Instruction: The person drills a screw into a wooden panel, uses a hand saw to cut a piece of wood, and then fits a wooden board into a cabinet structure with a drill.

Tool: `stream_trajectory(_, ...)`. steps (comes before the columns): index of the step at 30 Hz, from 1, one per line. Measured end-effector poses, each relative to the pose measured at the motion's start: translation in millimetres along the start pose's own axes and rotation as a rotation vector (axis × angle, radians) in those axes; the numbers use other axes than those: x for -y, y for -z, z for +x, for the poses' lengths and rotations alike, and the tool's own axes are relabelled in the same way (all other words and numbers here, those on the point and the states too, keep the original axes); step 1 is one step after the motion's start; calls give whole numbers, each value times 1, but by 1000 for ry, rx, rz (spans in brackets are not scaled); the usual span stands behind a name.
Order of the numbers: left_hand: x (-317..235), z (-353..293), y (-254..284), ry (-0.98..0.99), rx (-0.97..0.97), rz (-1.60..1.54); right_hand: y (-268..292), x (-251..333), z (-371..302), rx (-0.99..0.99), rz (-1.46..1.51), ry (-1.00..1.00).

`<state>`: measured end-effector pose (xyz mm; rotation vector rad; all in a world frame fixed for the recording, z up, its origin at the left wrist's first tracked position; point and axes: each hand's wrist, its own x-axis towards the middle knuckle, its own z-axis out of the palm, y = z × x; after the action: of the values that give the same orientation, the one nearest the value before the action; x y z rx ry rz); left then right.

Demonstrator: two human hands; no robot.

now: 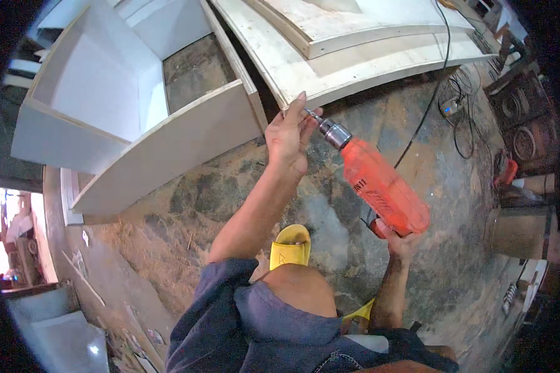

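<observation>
My right hand [399, 241] is closed around the handle of a red-orange power drill [386, 186]. The drill slants up and left, its metal chuck [335, 133] toward the near corner of a pale wooden panel [330, 84]. My left hand [286, 140] is raised at that corner, its fingers drawn together by the thin bit [312, 114] that sticks out of the chuck. Whatever lies between those fingertips is too small and covered to make out. Just left of the hand stands an open white box-like cabinet frame [162, 149] with bare plywood edges.
Another panel [379, 31] lies on top of the first. A black cord [438, 81] hangs past the panels toward a power strip [452, 107] on the stained floor [317, 211]. Carved dark wood pieces [522, 124] stand at the right. Wood scraps [137, 348] lie at lower left.
</observation>
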<state>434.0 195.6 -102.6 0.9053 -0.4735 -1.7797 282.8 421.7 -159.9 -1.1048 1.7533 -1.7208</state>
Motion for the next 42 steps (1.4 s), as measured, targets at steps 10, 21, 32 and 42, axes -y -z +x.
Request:
stream_trajectory(10,-1,1,2,19,32,58,-15,7,4,-18,131,-30)
stream_trajectory(21,-9,2,7,77,91,142,-18,14,1,13,29,7)
stream_trajectory(32,-8,6,18,32,194,203,-24,12,-1,11,26,300)
stream_trajectory(42,-1,6,14,-42,112,289,-28,8,-2,47,-62,418)
